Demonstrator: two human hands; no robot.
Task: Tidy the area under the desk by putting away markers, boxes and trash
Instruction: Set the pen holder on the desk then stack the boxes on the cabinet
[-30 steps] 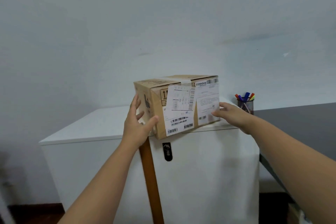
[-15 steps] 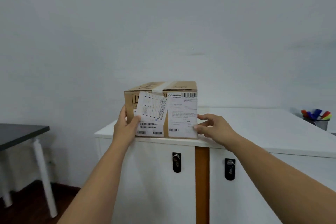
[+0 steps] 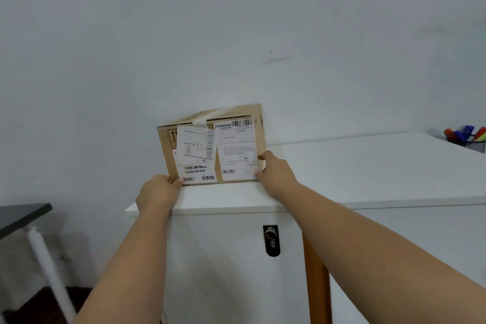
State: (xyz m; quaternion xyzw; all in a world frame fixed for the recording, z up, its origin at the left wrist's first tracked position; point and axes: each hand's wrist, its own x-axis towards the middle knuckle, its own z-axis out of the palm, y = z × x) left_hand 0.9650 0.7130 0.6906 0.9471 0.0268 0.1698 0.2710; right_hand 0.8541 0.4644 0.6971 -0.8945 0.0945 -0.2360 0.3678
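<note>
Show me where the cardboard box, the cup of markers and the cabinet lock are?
cardboard box (image 3: 194, 151), head view, on its labelled front face.
cup of markers (image 3: 477, 145), head view, on the cup's wall.
cabinet lock (image 3: 271, 240), head view, on its black body.

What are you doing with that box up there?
A person is setting a cardboard box on top of a white cabinet, near its left end by the wall. The left hand holds its lower left corner and the right hand its lower right edge. A cup of markers stands far right.

an office: white locker cabinet (image 3: 236, 258), dark desk (image 3: 21, 216), marker cup (image 3: 470, 139).
</note>
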